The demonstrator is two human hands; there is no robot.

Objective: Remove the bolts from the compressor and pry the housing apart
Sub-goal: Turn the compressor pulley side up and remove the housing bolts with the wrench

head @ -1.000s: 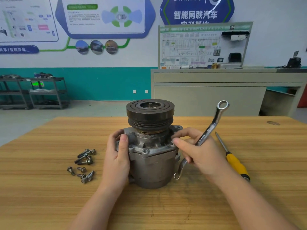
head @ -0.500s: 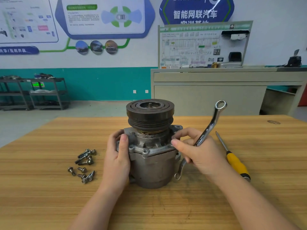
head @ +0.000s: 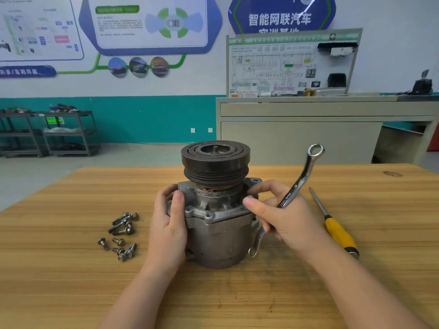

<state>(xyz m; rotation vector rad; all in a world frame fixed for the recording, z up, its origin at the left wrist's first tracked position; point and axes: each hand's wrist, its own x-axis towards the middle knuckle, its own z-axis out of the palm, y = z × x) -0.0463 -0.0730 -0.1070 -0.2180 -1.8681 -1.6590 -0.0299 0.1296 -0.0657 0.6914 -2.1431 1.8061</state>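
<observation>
A grey compressor (head: 219,236) stands upright on the wooden table (head: 71,281), its black grooved pulley (head: 215,162) on top. My left hand (head: 169,231) grips its left side, thumb on the flange. My right hand (head: 282,219) holds a silver ring wrench (head: 305,176) across the palm, the wrench slanting up to the right. Thumb and forefinger of that hand pinch at a bolt (head: 249,197) on the right flange. Several removed bolts (head: 121,231) lie to the left of the compressor.
A yellow-handled screwdriver (head: 338,230) lies on the table to the right of my right hand. Behind the table stand a grey workbench (head: 308,129) with a wiring display board and, far left, dark shelving carts (head: 47,134).
My right thumb and forefinger have shifted slightly at the flange bolt, and the wrench tilted a little with the hand. The left hand and compressor have stayed put.
</observation>
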